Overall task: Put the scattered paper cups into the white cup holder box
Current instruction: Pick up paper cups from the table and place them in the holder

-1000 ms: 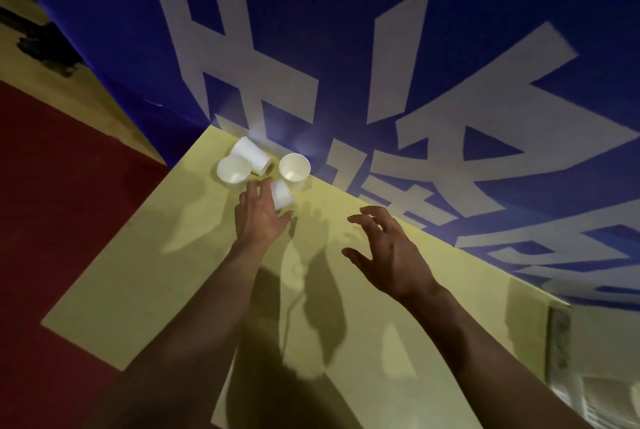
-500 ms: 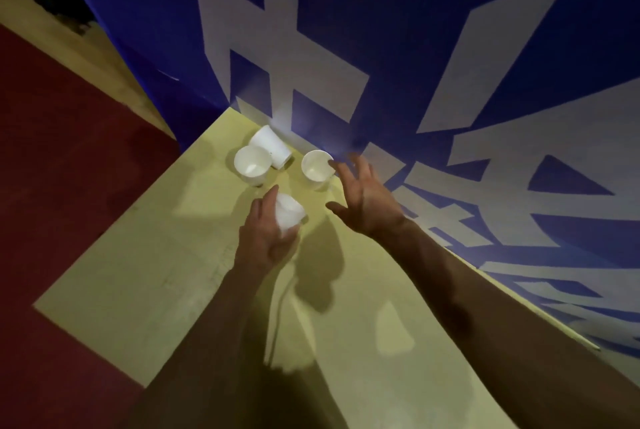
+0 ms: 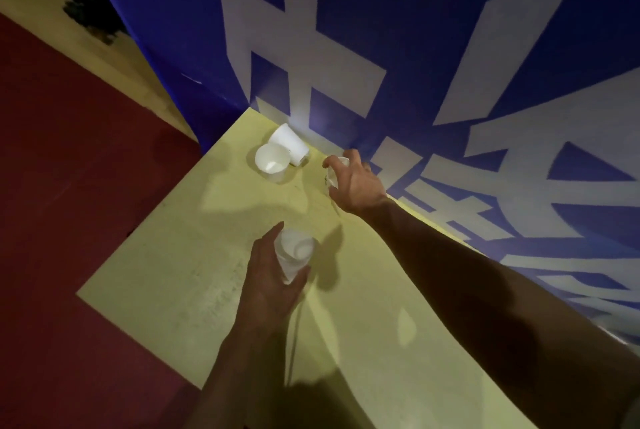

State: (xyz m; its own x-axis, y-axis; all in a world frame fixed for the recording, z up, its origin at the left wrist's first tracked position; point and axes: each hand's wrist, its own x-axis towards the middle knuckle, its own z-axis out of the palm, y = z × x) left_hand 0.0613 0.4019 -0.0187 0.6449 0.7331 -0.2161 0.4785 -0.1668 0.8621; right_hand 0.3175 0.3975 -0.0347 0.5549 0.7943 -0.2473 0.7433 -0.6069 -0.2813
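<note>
My left hand (image 3: 268,281) holds a white paper cup (image 3: 294,253) tilted above the middle of the yellow table (image 3: 180,272), mouth facing up and right. My right hand (image 3: 353,182) reaches to the table's far edge and wraps around a second paper cup (image 3: 335,170), mostly hidden by the fingers. At the far corner an upright cup (image 3: 272,160) stands against a cup lying on its side (image 3: 289,143). The white cup holder box is not in view.
A blue banner with large white characters (image 3: 415,47) rises directly behind the table's far edge. Red floor (image 3: 69,186) lies to the left of the table. Shadows of my arms fall across the tabletop.
My left hand has lifted its cup off the table and drawn it back toward me. My right hand has moved forward and closed around the cup by the banner.
</note>
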